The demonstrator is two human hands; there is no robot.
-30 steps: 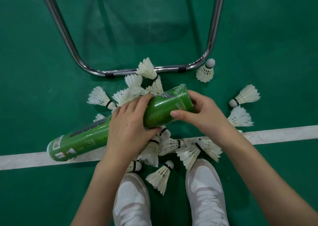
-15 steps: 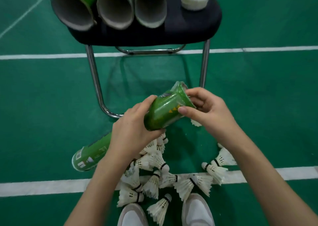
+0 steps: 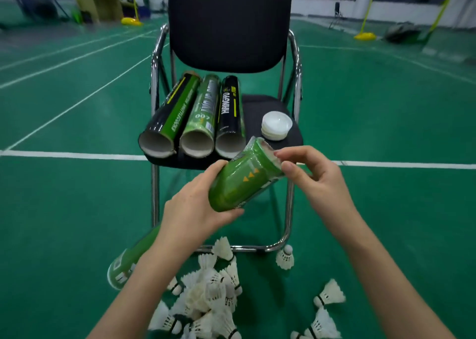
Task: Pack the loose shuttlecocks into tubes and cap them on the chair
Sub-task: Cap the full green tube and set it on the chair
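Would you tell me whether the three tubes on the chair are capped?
Uncapped: all three tubes show open, hollow mouths facing the camera.

Both bare forearms reach forward from the bottom edge and converge toward the middle of the view. The left hand (image 3: 195, 211) is turned palm inward, its fingers curled over the top and its thumb underneath, gripping the green tube (image 3: 242, 181) around its middle. The right hand (image 3: 313, 177) is raised at the tube's upper end, thumb and forefinger pinching its rim, the other fingers loosely curled behind.
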